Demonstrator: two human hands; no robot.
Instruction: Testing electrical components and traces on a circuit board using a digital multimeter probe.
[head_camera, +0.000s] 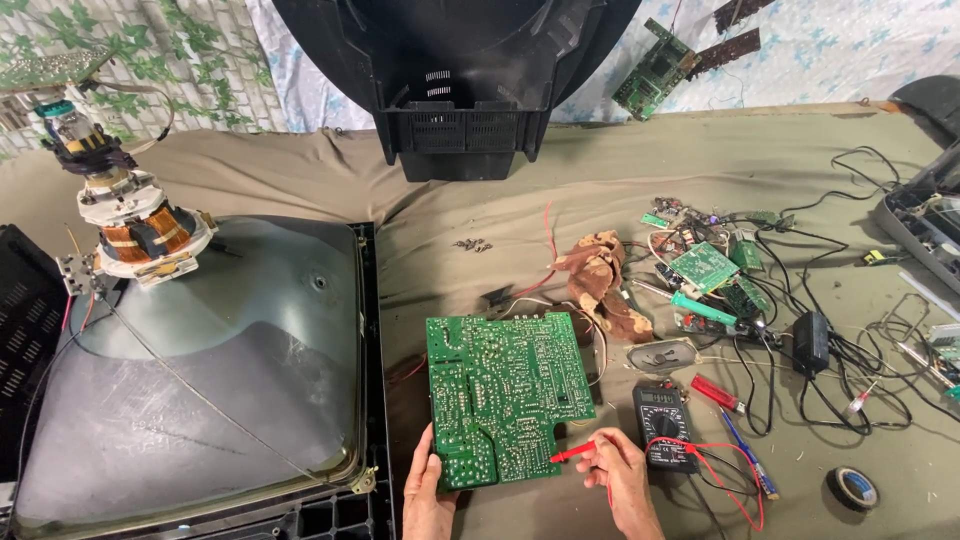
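circuit board (505, 395): green, speckled all over with silvery solder dots
probe (573, 455): red, with a red lead
multimeter (664, 428): black, with a grey screen
picture tube (200, 380): dull grey glass, with a copper-orange coil on a white collar at its neck
television shell (455, 80): black, with slotted vents
surface (600, 170): covered in olive-brown cloth
rag (600, 280): brown with pale blotches
tape roll (853, 488): black
lighter (717, 392): red
wall (150, 60): pale, patterned with green ivy leaves
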